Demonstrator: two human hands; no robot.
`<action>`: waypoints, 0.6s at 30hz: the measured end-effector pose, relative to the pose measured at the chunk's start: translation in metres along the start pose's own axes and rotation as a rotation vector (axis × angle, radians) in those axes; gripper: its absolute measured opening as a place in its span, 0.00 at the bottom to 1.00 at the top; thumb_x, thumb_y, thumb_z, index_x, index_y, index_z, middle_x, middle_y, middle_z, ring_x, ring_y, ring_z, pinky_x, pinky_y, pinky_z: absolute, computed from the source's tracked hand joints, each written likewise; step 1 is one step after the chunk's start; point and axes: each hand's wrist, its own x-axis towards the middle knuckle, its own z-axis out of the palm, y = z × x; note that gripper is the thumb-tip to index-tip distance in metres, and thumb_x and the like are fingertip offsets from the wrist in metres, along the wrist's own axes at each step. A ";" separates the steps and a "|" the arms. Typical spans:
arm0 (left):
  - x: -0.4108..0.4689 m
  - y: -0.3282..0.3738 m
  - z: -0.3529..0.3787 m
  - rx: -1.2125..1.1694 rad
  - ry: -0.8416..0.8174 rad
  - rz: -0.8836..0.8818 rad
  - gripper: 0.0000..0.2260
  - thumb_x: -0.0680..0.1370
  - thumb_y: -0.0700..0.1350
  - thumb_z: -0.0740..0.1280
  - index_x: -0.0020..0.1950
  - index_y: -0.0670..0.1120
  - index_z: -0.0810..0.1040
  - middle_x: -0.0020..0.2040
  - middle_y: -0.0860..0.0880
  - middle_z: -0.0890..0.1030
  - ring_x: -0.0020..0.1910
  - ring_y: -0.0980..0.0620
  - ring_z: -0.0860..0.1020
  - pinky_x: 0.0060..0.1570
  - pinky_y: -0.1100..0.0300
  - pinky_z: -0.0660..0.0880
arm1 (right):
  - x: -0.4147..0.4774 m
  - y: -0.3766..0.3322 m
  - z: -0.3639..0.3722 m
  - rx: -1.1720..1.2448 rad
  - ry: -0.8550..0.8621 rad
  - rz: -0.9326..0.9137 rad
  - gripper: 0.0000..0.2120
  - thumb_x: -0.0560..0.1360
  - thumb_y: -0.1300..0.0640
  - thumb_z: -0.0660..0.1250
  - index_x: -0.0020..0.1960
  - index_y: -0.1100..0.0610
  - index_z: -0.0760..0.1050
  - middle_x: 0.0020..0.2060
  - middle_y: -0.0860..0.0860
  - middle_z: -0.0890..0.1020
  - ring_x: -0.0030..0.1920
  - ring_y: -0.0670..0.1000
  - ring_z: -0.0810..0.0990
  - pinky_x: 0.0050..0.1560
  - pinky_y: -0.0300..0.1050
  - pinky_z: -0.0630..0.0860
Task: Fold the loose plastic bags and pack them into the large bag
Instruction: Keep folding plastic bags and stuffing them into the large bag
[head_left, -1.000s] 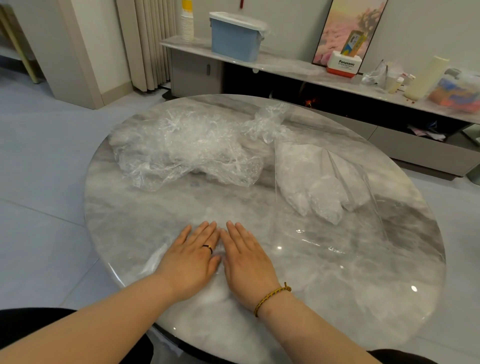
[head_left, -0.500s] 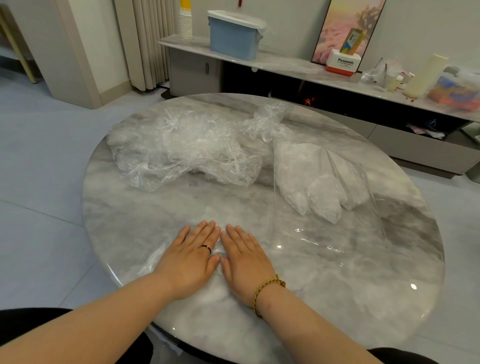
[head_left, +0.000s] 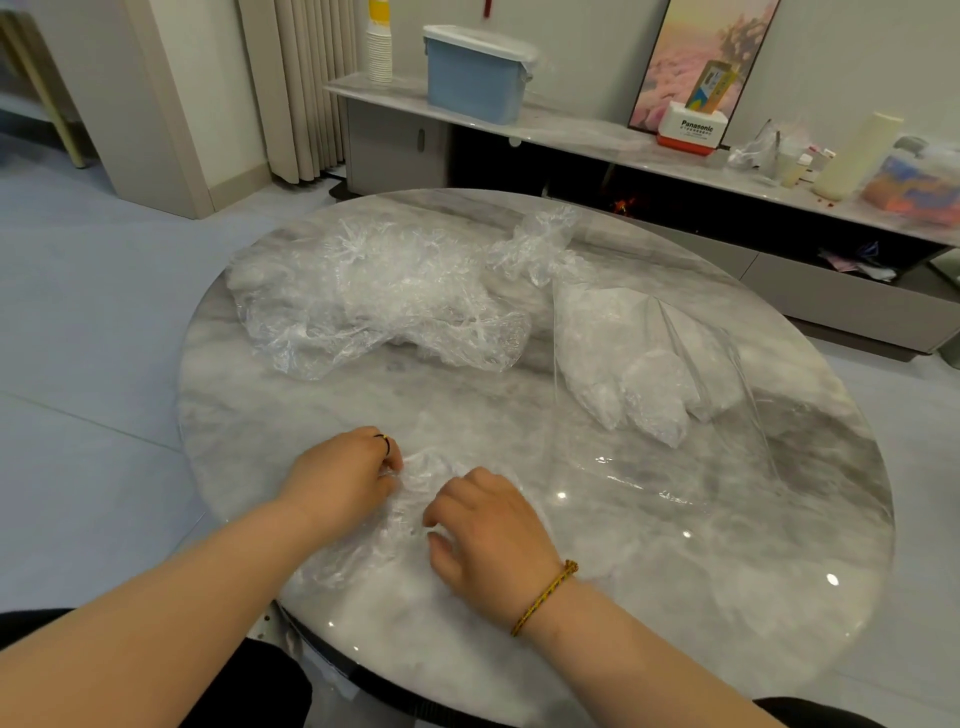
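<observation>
A thin clear plastic bag (head_left: 405, 499) lies crumpled at the near edge of the round marble table (head_left: 675, 597). My left hand (head_left: 343, 475) pinches its far left part with curled fingers. My right hand (head_left: 488, 530) grips its right side, fingers curled into the plastic. A heap of loose crumpled bags (head_left: 374, 291) sits at the far left of the table. The large clear bag (head_left: 649, 374) lies to the right, with several folded white bags inside it and its mouth spread toward the near side.
Behind the table runs a low marble sideboard (head_left: 597, 137) carrying a blue lidded box (head_left: 475, 78), a stack of paper cups (head_left: 379, 49), a Panasonic box (head_left: 693, 130) and other clutter. Pale floor tiles surround the table on the left.
Both hands lay flat side by side on the bag before. Now their fingers have curled, gathering the plastic between them, and the hands have moved slightly apart.
</observation>
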 end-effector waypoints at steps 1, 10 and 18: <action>0.001 -0.001 -0.001 -0.017 -0.010 -0.031 0.07 0.77 0.46 0.62 0.54 0.49 0.76 0.50 0.52 0.75 0.53 0.53 0.74 0.46 0.63 0.68 | -0.002 -0.006 0.001 0.015 -0.030 -0.059 0.12 0.64 0.53 0.56 0.34 0.54 0.78 0.31 0.48 0.78 0.35 0.48 0.74 0.37 0.38 0.69; -0.002 -0.008 -0.014 -0.012 -0.123 -0.149 0.13 0.72 0.49 0.69 0.34 0.52 0.65 0.33 0.56 0.71 0.38 0.54 0.71 0.31 0.67 0.64 | -0.011 -0.027 0.015 0.108 -0.214 -0.171 0.17 0.65 0.46 0.54 0.46 0.52 0.75 0.37 0.46 0.80 0.38 0.47 0.79 0.36 0.34 0.75; -0.006 -0.005 -0.014 -0.149 -0.044 0.193 0.19 0.75 0.31 0.55 0.50 0.52 0.77 0.55 0.56 0.73 0.59 0.55 0.71 0.58 0.67 0.65 | -0.006 -0.020 0.001 0.410 -0.209 0.136 0.17 0.68 0.50 0.54 0.41 0.59 0.79 0.35 0.51 0.81 0.35 0.49 0.78 0.35 0.39 0.74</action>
